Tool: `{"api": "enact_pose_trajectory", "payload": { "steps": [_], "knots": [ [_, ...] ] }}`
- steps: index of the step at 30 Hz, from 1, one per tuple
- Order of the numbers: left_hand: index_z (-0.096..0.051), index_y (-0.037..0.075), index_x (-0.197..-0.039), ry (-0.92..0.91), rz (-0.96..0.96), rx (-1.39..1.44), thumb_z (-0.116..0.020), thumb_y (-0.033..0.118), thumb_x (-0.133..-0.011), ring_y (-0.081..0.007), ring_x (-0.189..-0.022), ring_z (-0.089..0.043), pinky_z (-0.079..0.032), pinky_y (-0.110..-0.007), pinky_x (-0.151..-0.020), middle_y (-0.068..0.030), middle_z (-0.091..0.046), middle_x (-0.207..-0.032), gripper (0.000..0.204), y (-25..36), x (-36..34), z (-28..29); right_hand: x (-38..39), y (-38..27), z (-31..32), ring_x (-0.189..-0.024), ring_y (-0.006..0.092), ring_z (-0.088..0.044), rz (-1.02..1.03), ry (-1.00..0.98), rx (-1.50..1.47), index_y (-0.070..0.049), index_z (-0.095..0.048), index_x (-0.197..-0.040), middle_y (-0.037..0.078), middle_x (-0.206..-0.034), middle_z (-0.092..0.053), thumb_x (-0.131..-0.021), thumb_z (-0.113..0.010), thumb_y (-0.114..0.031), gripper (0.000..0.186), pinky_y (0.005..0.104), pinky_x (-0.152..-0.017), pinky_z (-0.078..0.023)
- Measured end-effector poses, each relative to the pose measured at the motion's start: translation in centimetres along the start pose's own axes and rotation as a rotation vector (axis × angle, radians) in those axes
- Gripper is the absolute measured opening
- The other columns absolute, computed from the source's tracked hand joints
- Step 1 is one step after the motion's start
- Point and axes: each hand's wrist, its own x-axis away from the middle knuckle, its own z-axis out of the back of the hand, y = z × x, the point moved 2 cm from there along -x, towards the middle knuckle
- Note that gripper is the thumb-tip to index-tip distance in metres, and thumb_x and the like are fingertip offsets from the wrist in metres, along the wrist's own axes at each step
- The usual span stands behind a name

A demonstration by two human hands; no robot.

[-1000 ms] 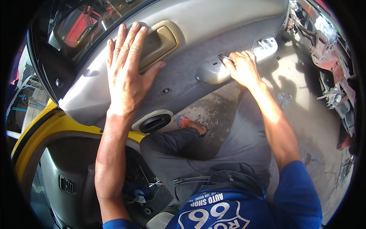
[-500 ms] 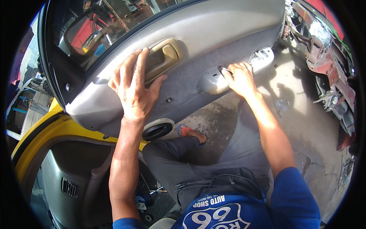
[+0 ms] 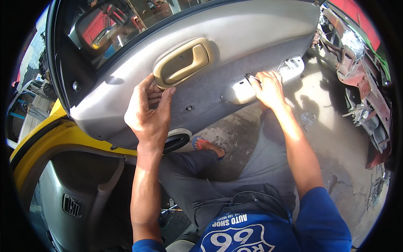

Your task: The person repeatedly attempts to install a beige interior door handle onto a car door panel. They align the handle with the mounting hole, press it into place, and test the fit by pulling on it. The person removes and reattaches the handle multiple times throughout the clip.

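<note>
A person's left hand (image 3: 147,111), half open, sets thumb and fingertips at the lower left corner of a tan door handle (image 3: 200,57), upper centre of the frame; whether it grips is unclear. Right of centre, the right hand (image 3: 269,90) curls over a silver armrest (image 3: 238,91). The step appears to be handling door fittings; the next move likely calls for steady support.

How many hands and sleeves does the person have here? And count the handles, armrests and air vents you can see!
Hands, left hand and right hand: 2
Blue sleeves, left sleeve and right sleeve: 2
Tan door handle: 1
Silver armrest: 1
Air vent: 1
Total: 7
</note>
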Motion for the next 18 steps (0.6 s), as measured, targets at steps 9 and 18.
{"api": "enact_pose_trajectory", "payload": {
  "steps": [9,18],
  "knots": [
    [-0.074,-0.003,-0.098,0.039,0.240,0.097,-0.087,0.007,-0.095,-0.0067,-0.071,-0.071,-0.059,-0.023,-0.068,-0.0065,-0.076,-0.079,0.016,0.3,-0.9,-0.1,0.4,0.2,-0.1,-0.096,0.0336,-0.067,0.020,0.016,0.001,-0.002,-0.072,-0.091,0.013,-0.091,-0.072,-0.101,-0.068,-0.029,0.029,0.0492,-0.111,-0.041],
    [-0.063,-0.005,-0.124,-0.041,0.137,0.234,-0.084,-0.003,-0.095,-0.0040,-0.089,-0.063,-0.055,-0.019,-0.077,-0.0021,-0.067,-0.099,0.036,0.0,0.9,-1.1,0.5,0.2,0.2,-0.093,0.0377,-0.065,0.062,0.004,-0.042,-0.002,-0.068,-0.088,0.016,-0.086,-0.068,-0.103,-0.067,-0.025,0.027,0.0509,-0.100,-0.043]
  ]
}}
